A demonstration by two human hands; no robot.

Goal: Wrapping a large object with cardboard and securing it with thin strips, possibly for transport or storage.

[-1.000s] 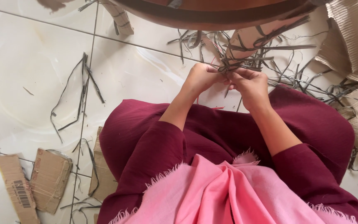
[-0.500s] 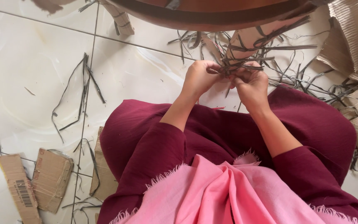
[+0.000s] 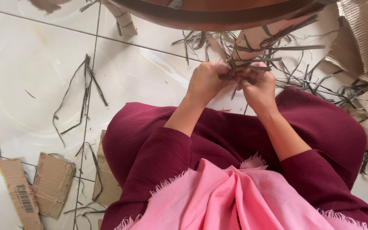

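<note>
Right at the centre, you have a small bundle of dark strips (image 3: 245, 66) pinched between both hands, held up over the white tiled floor (image 3: 30, 72) just beyond your knees. Your left hand (image 3: 207, 81) is closed around the near end of the bundle, knuckles up, and your right hand (image 3: 258, 85) is closed on it from the other side, fingers curled in tight; the two hands touch each other. The strips fan out past your fingers toward a pale woven piece (image 3: 263, 40) that stands just beyond them, with more dark strips threaded across it.

Compared with a second ago, your hands have drawn closer together and lifted slightly, and the strip ends now stick out straighter to the right, which reads as a twist or a pull being tightened on the bundle.

Further out, loose dark strips (image 3: 86, 85) lie scattered on the floor to your left, and a thicker tangle (image 3: 329, 85) sprawls to your right. Flattened cardboard pieces (image 3: 35, 187) rest near your left knee, and corrugated cardboard (image 3: 363, 34) lies at the upper right. A brown curved rim (image 3: 218, 12) overhangs the top of the view. Your maroon garment (image 3: 235, 136) and pink cloth (image 3: 235, 204) fill the foreground.
</note>
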